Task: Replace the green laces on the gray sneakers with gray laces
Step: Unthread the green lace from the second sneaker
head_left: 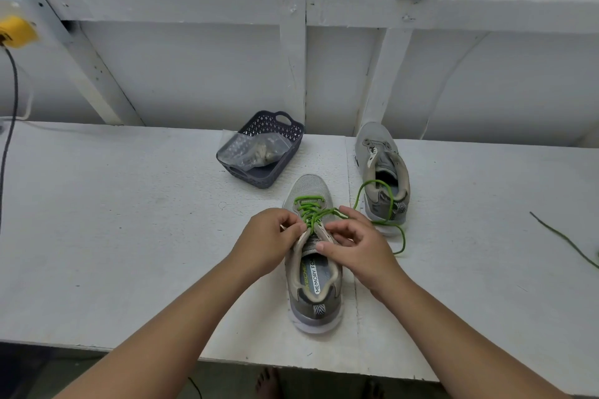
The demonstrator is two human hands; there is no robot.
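A gray sneaker (312,282) stands in front of me, toe pointing away, still threaded with a green lace (309,206). My left hand (267,238) pinches the left eyelet edge and the lace at the top of the lacing. My right hand (356,244) pinches the green lace on the right side, its fingers curled. The lace's loose end (384,220) loops off to the right across a second gray sneaker (382,172), which has no lace in its eyelets.
A dark plastic basket (283,162) behind the near sneaker holds a clear bag with grayish laces (256,152). A dark green lace (565,240) lies at the table's right. A black cable (9,126) hangs at far left. The table's front edge (291,361) is near.
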